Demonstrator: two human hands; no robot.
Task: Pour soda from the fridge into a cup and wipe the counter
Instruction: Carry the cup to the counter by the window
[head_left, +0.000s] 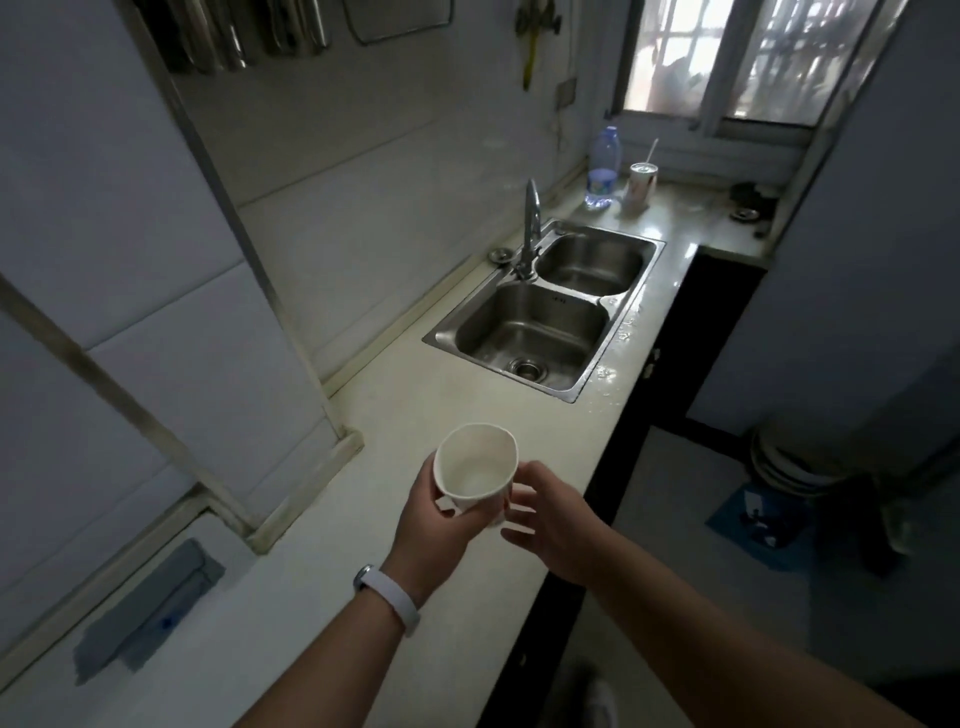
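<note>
One paper cup, tipped my way, left hand curled round it above the bench, right hand beside it, fingers loosely spread. One bottle way back.

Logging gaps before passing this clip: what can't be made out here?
Head view: lower wall of the cup, covered by the left hand.
Head view: whether the right hand touches the cup; its fingers hide the contact.
Head view: label on the far container, too small.
Fridge: outside the frame.
</note>
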